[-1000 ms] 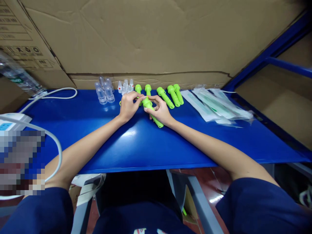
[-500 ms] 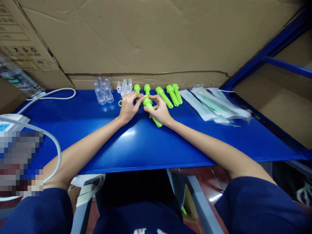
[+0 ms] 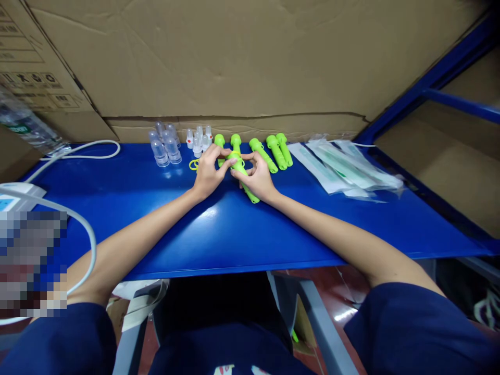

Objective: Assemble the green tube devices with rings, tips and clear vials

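Note:
A lime-green flashlight body (image 3: 250, 192) lies tilted between my hands above the blue table (image 3: 219, 234), its wide head pointing away from me. My right hand (image 3: 259, 177) is closed around it, thumb and fingers on the upper barrel. A thin yellow ring (image 3: 236, 152) sits at the rim of its head. My left hand (image 3: 209, 172) pinches at that ring, with the thumb pressed against the head's side. Loose yellow rings (image 3: 192, 165) lie just left of my left hand, partly hidden by it. More green flashlight bodies (image 3: 263, 155) lie behind and to the right.
Clear plastic caps (image 3: 161, 153) and small clear-and-white parts with red dots (image 3: 197, 148) stand at the back left. Flat plastic-wrapped packets (image 3: 332, 166) lie at right. A white cable (image 3: 91, 229) loops at left near a white box (image 3: 23, 195). Cardboard (image 3: 234, 62) walls the back.
The left hand has shifted slightly, its thumb now lower against the flashlight's head. The yellow ring appears seated more around the rim. More of the loose rings show on the table.

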A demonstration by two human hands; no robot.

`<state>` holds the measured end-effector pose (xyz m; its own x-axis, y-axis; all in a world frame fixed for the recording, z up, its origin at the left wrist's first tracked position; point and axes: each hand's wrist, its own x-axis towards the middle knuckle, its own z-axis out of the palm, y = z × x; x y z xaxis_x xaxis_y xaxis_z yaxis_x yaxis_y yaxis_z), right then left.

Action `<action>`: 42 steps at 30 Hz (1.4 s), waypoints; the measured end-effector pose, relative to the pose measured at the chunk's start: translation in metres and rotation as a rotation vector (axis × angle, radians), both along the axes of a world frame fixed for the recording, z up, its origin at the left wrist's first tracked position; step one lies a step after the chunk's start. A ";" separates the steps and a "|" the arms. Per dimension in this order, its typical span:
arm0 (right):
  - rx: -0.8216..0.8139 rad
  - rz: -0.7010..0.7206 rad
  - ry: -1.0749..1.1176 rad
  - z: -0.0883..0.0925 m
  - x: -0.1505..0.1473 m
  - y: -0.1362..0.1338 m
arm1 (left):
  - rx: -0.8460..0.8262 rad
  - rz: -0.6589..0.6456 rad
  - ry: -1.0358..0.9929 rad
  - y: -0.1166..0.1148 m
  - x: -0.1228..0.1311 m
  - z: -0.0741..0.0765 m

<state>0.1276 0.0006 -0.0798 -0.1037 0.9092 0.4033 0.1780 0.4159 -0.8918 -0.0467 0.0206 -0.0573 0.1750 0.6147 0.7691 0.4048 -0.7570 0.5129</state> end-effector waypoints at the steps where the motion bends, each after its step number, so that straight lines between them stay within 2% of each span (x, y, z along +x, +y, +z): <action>1: 0.005 -0.003 0.000 0.001 0.000 -0.001 | 0.000 0.002 -0.002 0.000 0.000 0.000; 12: -0.030 0.069 0.059 0.004 -0.003 -0.004 | -0.026 -0.013 0.005 -0.001 0.000 -0.006; 18: -0.040 0.085 0.018 0.007 -0.002 -0.005 | 0.052 0.028 0.060 0.002 0.000 -0.009; 23: 0.019 0.056 0.004 0.008 -0.003 -0.007 | 0.047 0.059 0.055 0.000 0.001 -0.007; 32: 0.058 -0.042 0.014 0.005 -0.004 -0.002 | 0.094 0.026 0.125 -0.009 0.010 -0.011; 42: 0.045 0.023 -0.018 0.013 -0.003 -0.008 | 0.000 0.027 0.005 -0.007 0.006 -0.007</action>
